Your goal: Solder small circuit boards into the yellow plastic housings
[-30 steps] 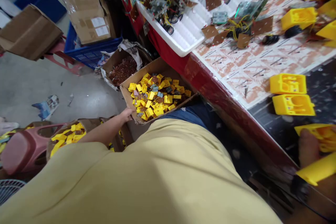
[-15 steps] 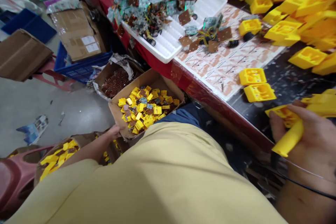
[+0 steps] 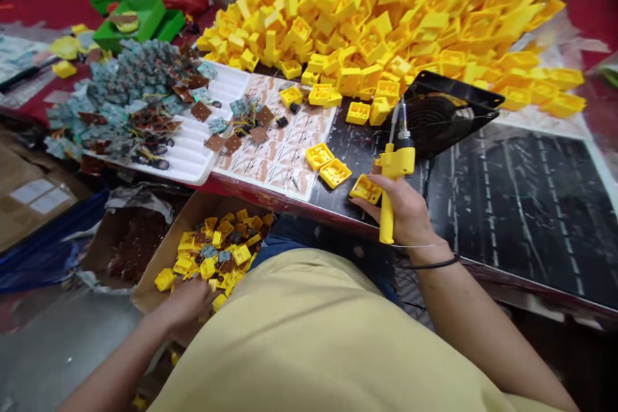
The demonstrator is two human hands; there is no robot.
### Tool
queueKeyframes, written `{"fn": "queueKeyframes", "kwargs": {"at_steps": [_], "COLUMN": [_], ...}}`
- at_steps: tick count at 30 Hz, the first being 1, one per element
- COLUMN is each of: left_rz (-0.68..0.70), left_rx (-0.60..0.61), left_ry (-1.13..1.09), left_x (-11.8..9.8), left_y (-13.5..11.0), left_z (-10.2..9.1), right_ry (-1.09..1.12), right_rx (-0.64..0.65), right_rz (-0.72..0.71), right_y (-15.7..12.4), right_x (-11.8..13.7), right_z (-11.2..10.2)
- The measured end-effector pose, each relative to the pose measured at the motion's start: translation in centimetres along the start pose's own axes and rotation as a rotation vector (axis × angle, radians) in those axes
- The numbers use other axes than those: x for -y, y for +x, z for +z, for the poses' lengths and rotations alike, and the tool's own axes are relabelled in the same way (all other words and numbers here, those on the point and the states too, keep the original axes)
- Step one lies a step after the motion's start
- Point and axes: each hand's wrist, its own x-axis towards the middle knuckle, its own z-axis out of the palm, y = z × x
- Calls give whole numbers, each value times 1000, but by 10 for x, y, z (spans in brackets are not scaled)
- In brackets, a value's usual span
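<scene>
My right hand (image 3: 405, 212) grips a yellow soldering iron (image 3: 387, 206) with its tip pointing up and away, at the near edge of the workbench (image 3: 506, 193). The same hand's fingers rest on a small yellow plastic housing (image 3: 365, 188) on the bench. My left hand (image 3: 186, 301) reaches down into a cardboard box (image 3: 164, 248) beside my lap. The box is filled with several small yellow pieces and circuit bits (image 3: 217, 251). Its fingers lie among the pieces, and I cannot see whether they hold one.
A big heap of yellow housings (image 3: 396, 6) covers the back of the bench. A black fan (image 3: 444, 109) stands behind the iron. Two loose housings (image 3: 328, 164) lie on a printed sheet. A white tray (image 3: 193, 154) with circuit boards (image 3: 120, 90) sits left, and a box of brown parts (image 3: 135, 244) below it.
My view has swung up and right to the bench. My left hand moved from the box's edge onto the yellow pieces. My right hand turned the soldering iron upright over a housing.
</scene>
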Motion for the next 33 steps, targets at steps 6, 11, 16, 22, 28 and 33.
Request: {"fn": "queueKeyframes", "kwargs": {"at_steps": [6,11,16,22,28,33], "left_rz": [266,466,509,619,461,210], "left_rx": [-194,-305,-109,59,124,23], "left_ry": [-2,187,163,126,234,414], "left_x": [-42,-85,-107,-100,-72,-78], "left_y": [158,241,262,272,274,257], "left_z": [-58,-86,-87,-103,-116,-112], "right_ry": [38,20,-103,-165,14,35], "right_rx": [9,33,36,50,131,118], "right_rz": [8,47,114,87,-5,26], "right_y": [1,-1,-8,-3,11,14], "right_x": [3,11,15,9,-1,4], "right_z": [1,-7,-25,-42,-32,-14]}}
